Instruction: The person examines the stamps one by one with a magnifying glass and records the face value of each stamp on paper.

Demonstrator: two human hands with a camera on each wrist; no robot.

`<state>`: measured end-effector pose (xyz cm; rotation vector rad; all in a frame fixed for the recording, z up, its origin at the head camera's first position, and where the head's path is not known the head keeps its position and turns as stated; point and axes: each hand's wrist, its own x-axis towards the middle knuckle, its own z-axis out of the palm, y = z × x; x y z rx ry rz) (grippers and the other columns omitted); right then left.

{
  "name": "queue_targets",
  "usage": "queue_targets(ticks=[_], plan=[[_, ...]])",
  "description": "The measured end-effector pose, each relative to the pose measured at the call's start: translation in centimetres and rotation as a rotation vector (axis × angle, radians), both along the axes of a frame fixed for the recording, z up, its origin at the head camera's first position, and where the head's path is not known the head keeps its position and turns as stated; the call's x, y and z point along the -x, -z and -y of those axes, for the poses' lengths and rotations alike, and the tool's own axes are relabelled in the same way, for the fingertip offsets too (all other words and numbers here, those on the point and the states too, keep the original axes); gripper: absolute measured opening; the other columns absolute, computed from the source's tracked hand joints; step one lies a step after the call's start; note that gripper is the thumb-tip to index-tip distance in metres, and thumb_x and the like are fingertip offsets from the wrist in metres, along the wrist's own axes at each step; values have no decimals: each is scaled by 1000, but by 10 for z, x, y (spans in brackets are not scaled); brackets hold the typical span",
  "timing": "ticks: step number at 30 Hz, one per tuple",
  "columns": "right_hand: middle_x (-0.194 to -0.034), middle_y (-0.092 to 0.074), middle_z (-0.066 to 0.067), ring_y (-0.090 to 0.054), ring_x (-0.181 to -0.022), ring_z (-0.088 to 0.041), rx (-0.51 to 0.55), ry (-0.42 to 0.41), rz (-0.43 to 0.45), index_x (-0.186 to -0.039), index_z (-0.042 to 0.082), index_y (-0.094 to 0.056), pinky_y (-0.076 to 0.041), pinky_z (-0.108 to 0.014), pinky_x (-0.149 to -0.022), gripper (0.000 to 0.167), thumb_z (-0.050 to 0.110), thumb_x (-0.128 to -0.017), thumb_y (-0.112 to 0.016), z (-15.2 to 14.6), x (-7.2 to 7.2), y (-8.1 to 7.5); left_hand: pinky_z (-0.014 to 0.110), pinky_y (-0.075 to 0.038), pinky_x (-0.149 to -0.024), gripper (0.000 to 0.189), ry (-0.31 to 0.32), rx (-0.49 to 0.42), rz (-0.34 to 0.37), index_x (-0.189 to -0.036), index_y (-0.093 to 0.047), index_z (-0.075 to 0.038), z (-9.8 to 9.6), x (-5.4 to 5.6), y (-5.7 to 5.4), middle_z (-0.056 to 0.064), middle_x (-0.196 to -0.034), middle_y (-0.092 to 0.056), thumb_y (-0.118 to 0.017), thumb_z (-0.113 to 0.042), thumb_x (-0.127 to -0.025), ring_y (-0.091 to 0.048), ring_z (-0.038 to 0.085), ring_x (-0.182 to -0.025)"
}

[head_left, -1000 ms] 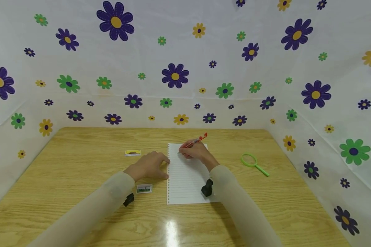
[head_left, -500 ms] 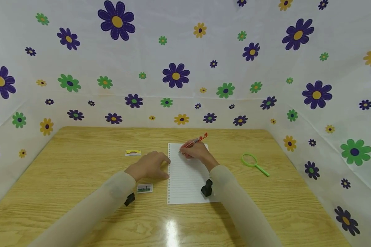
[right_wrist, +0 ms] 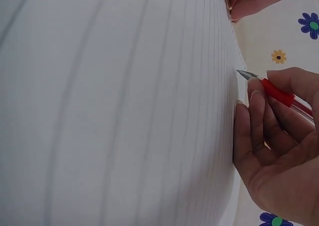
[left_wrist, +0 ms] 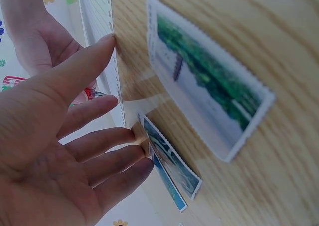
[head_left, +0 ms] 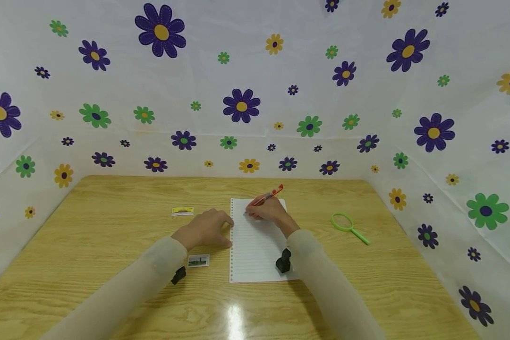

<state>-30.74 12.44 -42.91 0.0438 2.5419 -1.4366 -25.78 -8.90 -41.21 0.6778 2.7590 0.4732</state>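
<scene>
My right hand [head_left: 268,210] pinches a red pen [head_left: 272,192] between thumb and fingers. The pen's metal tip [right_wrist: 244,74] meets the ruled sheet of paper [head_left: 255,255] near its top left, and the curled outer fingers rest on the page. On the sheet's punched left edge, my left hand [head_left: 206,229] rests thumb and forefinger, its fingers loosely spread. A stamp with a green landscape [left_wrist: 204,81] lies beside that hand. Close to its fingertips in the left wrist view are two more stamps, a grey-green stamp [left_wrist: 172,158] overlapping a blue stamp [left_wrist: 168,183].
A yellow stamp [head_left: 182,211] lies beyond my left hand. To the right of the paper is a green magnifying glass [head_left: 351,229]. The wooden table [head_left: 110,212] is enclosed at the back and sides by a flower-printed white cloth [head_left: 221,75].
My right hand and the pen have shifted slightly toward me, the tip moving a little down the page. The left hand stays in place.
</scene>
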Motion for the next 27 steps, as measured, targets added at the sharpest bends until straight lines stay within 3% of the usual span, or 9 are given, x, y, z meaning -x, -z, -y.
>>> queue_targets(ticks=[9, 27], plan=[[-82, -76, -5, -65, -67, -9, -3, 46, -13, -103, 5, -76, -55, -19, -62, 24, 24, -89, -81, 0, 1, 2, 55, -50, -107, 57, 6, -12, -1, -131, -71, -13, 0, 0, 0, 9, -137, -68, -88, -36, -82, -60, 32, -126], [-81, -78, -4, -67, -67, -10, -74, -44, -12, -98, 8, -79, -54, -20, -62, 20, 26, -90, -81, -2, -3, -2, 54, -51, -104, 58, 6, 1, -11, -131, -70, -12, 0, -1, 0, 8, -136, -68, -88, -37, -81, -60, 30, -123]])
